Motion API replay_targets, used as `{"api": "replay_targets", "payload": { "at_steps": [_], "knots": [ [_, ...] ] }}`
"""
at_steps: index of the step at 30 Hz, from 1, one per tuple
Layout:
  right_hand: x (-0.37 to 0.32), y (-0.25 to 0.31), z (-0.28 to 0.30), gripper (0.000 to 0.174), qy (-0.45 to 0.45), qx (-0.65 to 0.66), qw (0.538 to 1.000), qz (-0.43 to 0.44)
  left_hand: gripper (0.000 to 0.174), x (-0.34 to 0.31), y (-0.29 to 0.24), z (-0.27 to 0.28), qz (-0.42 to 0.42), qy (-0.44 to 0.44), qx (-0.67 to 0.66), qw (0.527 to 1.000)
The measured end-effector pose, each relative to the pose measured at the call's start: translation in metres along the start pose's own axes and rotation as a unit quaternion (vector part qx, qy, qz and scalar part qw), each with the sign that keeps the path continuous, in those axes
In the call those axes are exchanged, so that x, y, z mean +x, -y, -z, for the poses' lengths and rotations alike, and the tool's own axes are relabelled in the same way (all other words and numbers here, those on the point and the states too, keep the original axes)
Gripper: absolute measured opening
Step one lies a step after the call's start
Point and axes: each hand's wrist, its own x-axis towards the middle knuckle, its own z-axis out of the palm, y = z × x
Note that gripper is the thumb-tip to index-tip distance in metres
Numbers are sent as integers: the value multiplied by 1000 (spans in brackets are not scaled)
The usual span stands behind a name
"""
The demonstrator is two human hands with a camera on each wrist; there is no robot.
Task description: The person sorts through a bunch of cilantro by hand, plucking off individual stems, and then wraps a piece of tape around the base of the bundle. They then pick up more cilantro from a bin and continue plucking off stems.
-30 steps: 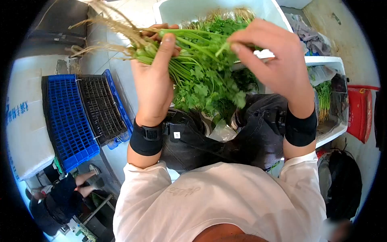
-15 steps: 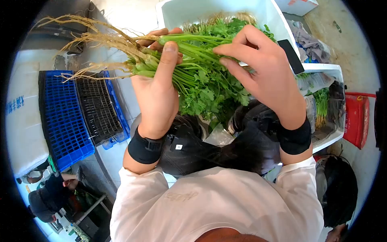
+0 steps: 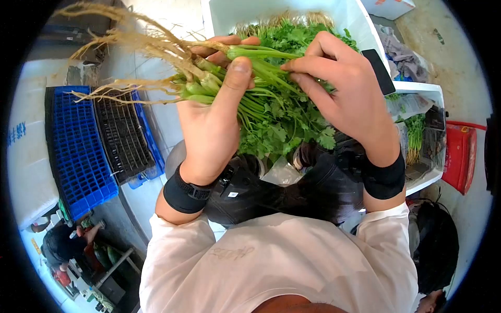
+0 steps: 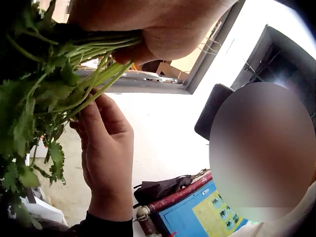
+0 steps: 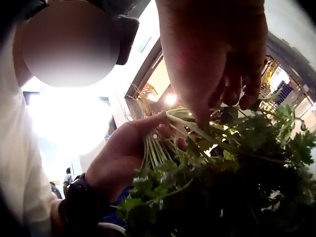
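Observation:
My left hand [image 3: 211, 122] grips a bunch of coriander [image 3: 284, 122] around the base of its stems, thumb on the near side. Long tan roots [image 3: 151, 52] stick out to the left of it, and the leafy tops spread right, above the lap. Thumb and forefinger of my right hand [image 3: 357, 96] pinch a green stem on the upper side of the bunch. In the left wrist view, the right hand [image 4: 108, 143] meets a few stems below the main bundle. Leaves [image 5: 222, 192] hide much of the lower right wrist view.
A white foam box [image 3: 229, 15] behind the hands holds more rooted coriander [image 3: 292, 34]. On its right edge lies a black flat slab [image 3: 378, 73]. Another white box [image 3: 430, 175] with greens stands right, beside a red bag [image 3: 459, 156]. Blue [image 3: 81, 156] and black crates [image 3: 125, 135] are left.
My right hand has moved left from the leafy part to the stems. The left hand and the bunch have shifted slightly right, still held the same way.

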Motion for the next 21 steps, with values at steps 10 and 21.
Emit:
{"api": "replay_targets", "payload": {
  "at_steps": [10, 21],
  "knots": [
    [-1, 1, 4, 14, 50, -22, 998, 35, 25, 5, 1, 1, -8, 2, 77, 997],
    [0, 9, 6, 15, 15, -33, 999, 5, 26, 4, 4, -3, 19, -26, 17, 999]
  ]
}}
